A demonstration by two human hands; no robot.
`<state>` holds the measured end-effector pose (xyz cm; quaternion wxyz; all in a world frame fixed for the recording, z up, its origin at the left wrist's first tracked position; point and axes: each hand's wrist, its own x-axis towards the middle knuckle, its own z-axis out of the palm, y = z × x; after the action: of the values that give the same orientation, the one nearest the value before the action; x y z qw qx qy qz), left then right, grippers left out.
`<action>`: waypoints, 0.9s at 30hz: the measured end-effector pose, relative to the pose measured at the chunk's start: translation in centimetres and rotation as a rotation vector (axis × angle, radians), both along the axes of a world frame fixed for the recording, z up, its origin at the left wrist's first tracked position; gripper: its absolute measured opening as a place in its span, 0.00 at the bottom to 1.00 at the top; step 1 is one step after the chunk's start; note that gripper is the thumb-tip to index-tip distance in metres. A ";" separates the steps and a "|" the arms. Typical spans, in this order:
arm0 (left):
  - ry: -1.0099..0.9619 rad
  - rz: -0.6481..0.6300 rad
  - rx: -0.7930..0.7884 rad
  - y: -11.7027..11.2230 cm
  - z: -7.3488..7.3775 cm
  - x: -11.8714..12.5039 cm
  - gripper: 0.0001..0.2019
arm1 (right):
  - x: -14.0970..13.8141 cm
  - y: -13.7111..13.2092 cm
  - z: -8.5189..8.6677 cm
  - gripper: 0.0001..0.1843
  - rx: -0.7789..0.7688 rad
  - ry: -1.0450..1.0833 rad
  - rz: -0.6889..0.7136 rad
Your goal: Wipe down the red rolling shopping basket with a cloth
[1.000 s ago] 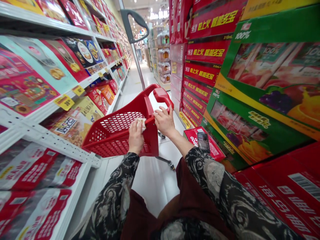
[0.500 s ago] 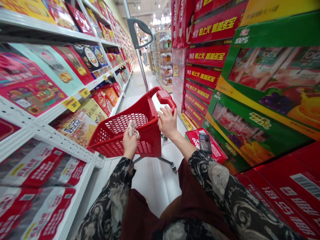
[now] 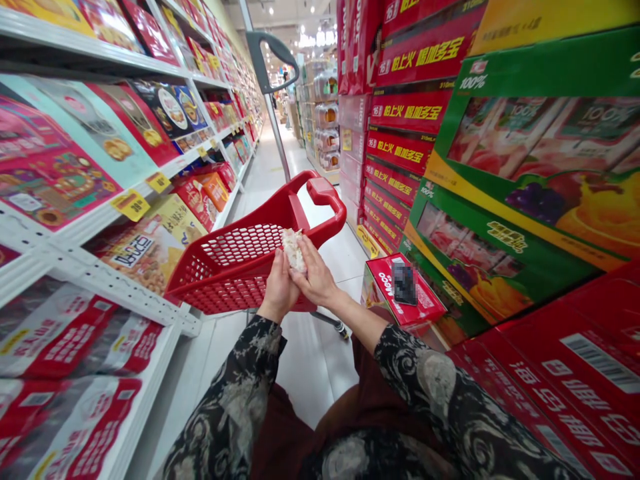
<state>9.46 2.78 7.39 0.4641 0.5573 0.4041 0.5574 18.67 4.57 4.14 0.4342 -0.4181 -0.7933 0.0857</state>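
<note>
A red plastic shopping basket on wheels [image 3: 235,263] stands tilted in the aisle in front of me, with a red handle [image 3: 325,193] and a tall grey pull handle [image 3: 270,57]. Both my hands meet just in front of its near rim. My left hand [image 3: 278,290] and my right hand [image 3: 313,277] are closed together around a crumpled whitish wipe [image 3: 291,245], which sticks up between the fingers. Neither hand touches the basket handle.
Shelves of boxed snacks with yellow price tags [image 3: 131,203] run along the left. Stacked red and green drink cartons [image 3: 500,173] wall the right. A red box [image 3: 403,290] with a dark phone-like object on it sits by my right knee. The pale aisle floor [image 3: 270,167] leads ahead.
My right hand let go of the red basket handle and came down to join my left hand on the wipe. The left hand moved slightly right with the wipe.
</note>
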 end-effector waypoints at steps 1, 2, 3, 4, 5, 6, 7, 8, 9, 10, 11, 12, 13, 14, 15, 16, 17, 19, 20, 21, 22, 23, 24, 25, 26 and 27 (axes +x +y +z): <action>0.013 -0.016 -0.012 -0.1 0.1 -0.2 0.35 | 0.2 0.2 0.1 0.35 -0.005 -0.017 0.016; 0.028 -0.037 -0.023 -0.2 0.2 -0.4 0.35 | 0.4 0.3 0.0 0.34 -0.013 -0.031 0.035; 0.040 -0.060 -0.034 -0.3 0.2 -0.6 0.35 | 0.5 0.5 -0.1 0.34 -0.021 -0.046 0.060; 0.046 -0.082 -0.043 -0.3 0.1 -0.9 0.34 | 0.7 0.7 -0.4 0.34 -0.026 -0.060 0.089; 0.050 -0.102 -0.053 -0.4 -0.1 -1.1 0.33 | 0.9 0.8 -0.6 0.35 -0.026 -0.075 0.121; 0.055 -0.119 -0.063 -0.4 -0.4 -1.3 0.33 | 1.1 0.9 -1.0 0.36 -0.018 -0.093 0.153; 0.066 -0.132 -0.072 -0.3 -0.8 -1.5 0.32 | 1.3 1.0 -1.2 0.36 -0.003 -0.115 0.182; 0.087 -0.138 -0.074 -0.3 -1.3 -1.7 0.32 | 1.5 1.2 -1.4 0.34 0.018 -0.140 0.205; 0.124 -0.129 -0.063 -0.2 -1.8 -1.8 0.31 | 1.7 1.4 -1.4 0.32 0.045 -0.166 0.215; 0.184 -0.105 -0.032 -0.1 -2.3 -2.1 0.29 | 2.0 1.6 -1.2 0.30 0.077 -0.185 0.207; 0.268 -0.059 0.020 0.1 -2.8 -2.4 0.27 | 2.2 2.0 -0.8 0.29 0.114 -0.194 0.173; 0.375 0.009 0.091 0.3 -3.1 -2.7 0.26 | 2.6 2.4 -0.3 0.28 0.151 -0.191 0.113; 0.495 0.098 0.174 0.5 -3.4 -3.1 0.27 | 2.9 2.9 0.3 0.27 0.187 -0.181 0.035; 0.619 0.199 0.249 0.8 -3.5 -3.6 0.28 | 3.2 3.5 0.9 0.27 0.219 -0.170 -0.049; 0.737 0.299 0.299 1.0 -3.6 -4.1 0.30 | 3.4 4.0 1.5 0.27 0.245 -0.169 -0.124; 0.843 0.390 0.313 1.3 -3.7 -4.6 0.31 | 3.6 4.6 1.8 0.27 0.264 -0.182 -0.176; 0.936 0.463 0.289 1.7 -3.7 -5.0 0.33 | 3.7 5.1 1.9 0.26 0.280 -0.213 -0.197; 1.099 0.508 0.154 2.3 -3.9 -5.7 0.35 | 3.5 5.9 1.2 0.24 0.314 -0.300 -0.154; 1.169 0.492 0.083 2.5 -4.0 -5.9 0.37 | 3.3 6.1 0.4 0.23 0.335 -0.341 -0.112; 1.228 0.466 0.031 2.7 -4.1 -6.1 0.38 | 3.1 6.3 -0.7 0.22 0.359 -0.374 -0.068; 1.277 0.442 0.001 2.8 -4.3 -6.2 0.38 | 2.7 6.3 -2.0 0.22 0.382 -0.398 -0.030; 1.316 0.427 -0.011 2.8 -4.4 -6.2 0.39 | 2.4 6.2 -3.3 0.21 0.401 -0.415 0.000; 1.348 0.420 -0.013 2.8 -4.6 -6.3 0.39 | 2.1 6.1 -4.7 0.21 0.416 -0.429 0.022; 1.376 0.419 -0.010 2.7 -4.6 -6.3 0.40 | 1.8 5.9 -6.1 0.21 0.427 -0.444 0.043; 1.401 0.417 -0.006 2.6 -4.7 -6.3 0.40 | 1.6 5.6 -7.4 0.21 0.435 -0.462 0.065; 1.424 0.414 -0.001 2.5 -4.7 -6.4 0.41 | 1.5 5.4 -8.5 0.21 0.439 -0.481 0.090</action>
<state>3.06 5.31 2.72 -0.0244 0.6961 0.7043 0.1370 20.14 9.92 -4.41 0.3100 -0.2871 -0.8903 -0.1696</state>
